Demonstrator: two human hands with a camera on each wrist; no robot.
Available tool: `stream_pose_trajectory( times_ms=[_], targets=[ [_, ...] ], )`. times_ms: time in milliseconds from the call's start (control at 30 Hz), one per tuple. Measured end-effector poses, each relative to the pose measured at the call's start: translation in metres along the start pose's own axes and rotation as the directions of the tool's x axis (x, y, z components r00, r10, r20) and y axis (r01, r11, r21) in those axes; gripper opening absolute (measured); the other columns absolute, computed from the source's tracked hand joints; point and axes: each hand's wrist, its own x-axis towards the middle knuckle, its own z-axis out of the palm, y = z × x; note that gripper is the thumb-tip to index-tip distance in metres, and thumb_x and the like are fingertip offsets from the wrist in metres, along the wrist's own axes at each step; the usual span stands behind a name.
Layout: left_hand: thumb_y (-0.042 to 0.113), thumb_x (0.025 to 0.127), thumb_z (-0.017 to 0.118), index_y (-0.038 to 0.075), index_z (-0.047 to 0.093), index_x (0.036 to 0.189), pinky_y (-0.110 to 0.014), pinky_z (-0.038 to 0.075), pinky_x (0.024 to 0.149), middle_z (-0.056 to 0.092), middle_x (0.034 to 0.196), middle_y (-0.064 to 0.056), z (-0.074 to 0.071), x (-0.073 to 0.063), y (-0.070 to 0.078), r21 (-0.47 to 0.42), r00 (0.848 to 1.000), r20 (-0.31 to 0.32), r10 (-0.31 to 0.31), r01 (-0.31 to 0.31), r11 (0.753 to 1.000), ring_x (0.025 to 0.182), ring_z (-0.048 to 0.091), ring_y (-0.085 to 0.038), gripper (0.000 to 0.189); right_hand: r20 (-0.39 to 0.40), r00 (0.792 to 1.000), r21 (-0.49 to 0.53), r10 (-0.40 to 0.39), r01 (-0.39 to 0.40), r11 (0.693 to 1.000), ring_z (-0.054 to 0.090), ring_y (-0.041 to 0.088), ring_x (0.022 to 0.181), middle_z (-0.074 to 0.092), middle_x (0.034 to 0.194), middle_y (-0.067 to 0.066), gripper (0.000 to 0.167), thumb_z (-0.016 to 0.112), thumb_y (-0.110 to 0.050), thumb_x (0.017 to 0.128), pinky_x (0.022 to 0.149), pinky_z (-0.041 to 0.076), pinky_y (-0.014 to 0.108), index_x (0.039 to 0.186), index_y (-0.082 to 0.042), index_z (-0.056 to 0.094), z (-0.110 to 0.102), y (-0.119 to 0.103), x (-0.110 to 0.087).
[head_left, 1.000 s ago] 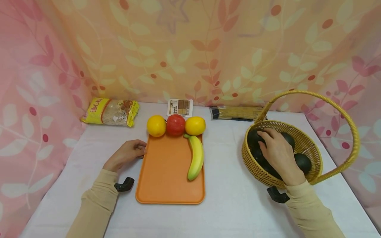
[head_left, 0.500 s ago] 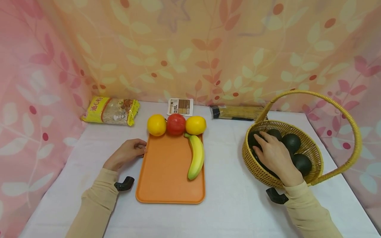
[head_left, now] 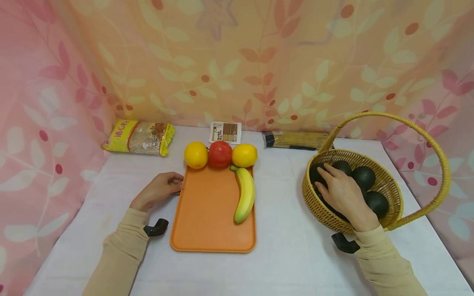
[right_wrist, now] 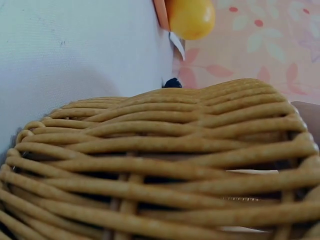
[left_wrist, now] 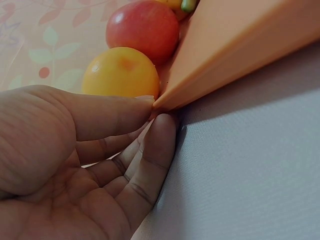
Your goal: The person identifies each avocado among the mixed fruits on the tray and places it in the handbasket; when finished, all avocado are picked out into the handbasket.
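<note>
In the head view my left hand (head_left: pixel 159 190) is at the left edge of an orange tray (head_left: pixel 203 230). The left wrist view shows the thumb above the tray's rim (left_wrist: pixel 210 75) and a bent finger below, pinching it. My right hand (head_left: pixel 344 197) reaches into a yellow wicker basket (head_left: pixel 322 213), its fingers spread over dark, round, avocado-like fruits (head_left: pixel 364 177). In the right wrist view the basket wall (right_wrist: pixel 165 150) hides most of that hand. A banana (head_left: pixel 245 197) lies along the tray's right side. A red fruit (head_left: pixel 220 154) sits between two yellow fruits (head_left: pixel 196 155) at its far end.
A tall arched handle (head_left: pixel 437 148) rises over the basket's right side. Along the back lie a yellow food bag (head_left: pixel 140 137), a small flat packet (head_left: pixel 225 132) and a pack of thin yellow sticks (head_left: pixel 296 140). Patterned cloth (head_left: pixel 237 61) encloses the white table.
My right hand has shifted slightly left inside the basket and its fingers have spread a little, so more dark fruits show behind it. The left hand and the tray stay put.
</note>
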Motion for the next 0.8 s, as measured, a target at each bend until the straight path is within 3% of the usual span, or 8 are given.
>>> stream_pose_trajectory(
  times_ms=[600,800],
  targets=[
    [0.012,0.097,0.058,-0.006,0.054,0.128,-0.029,0.05,0.082,0.067,0.107,-0.017,0.0012,0.0027,0.0001,-0.023,1.0,0.012,-0.02,0.02,1.0,0.091,0.063,-0.016,0.036,0.011,1.0,0.016,0.001,-0.001,1.0,0.062,0.048,0.104,0.058,0.129,0.031,0.046,0.072,-0.015,0.085,0.077,0.052,0.058,0.125,0.004,0.062,-0.0006,0.0004,-0.001],
    [0.012,0.096,0.058,-0.008,0.054,0.127,-0.026,0.05,0.08,0.067,0.106,-0.019,0.0014,0.0022,-0.0001,-0.036,1.0,0.021,-0.005,0.006,0.999,0.09,0.063,-0.015,0.037,0.053,0.998,0.035,0.028,-0.03,0.999,0.06,0.05,0.107,0.056,0.131,0.031,0.047,0.071,-0.016,0.086,0.081,0.05,0.06,0.127,0.002,0.06,-0.0027,-0.0003,-0.0015]
  ],
)
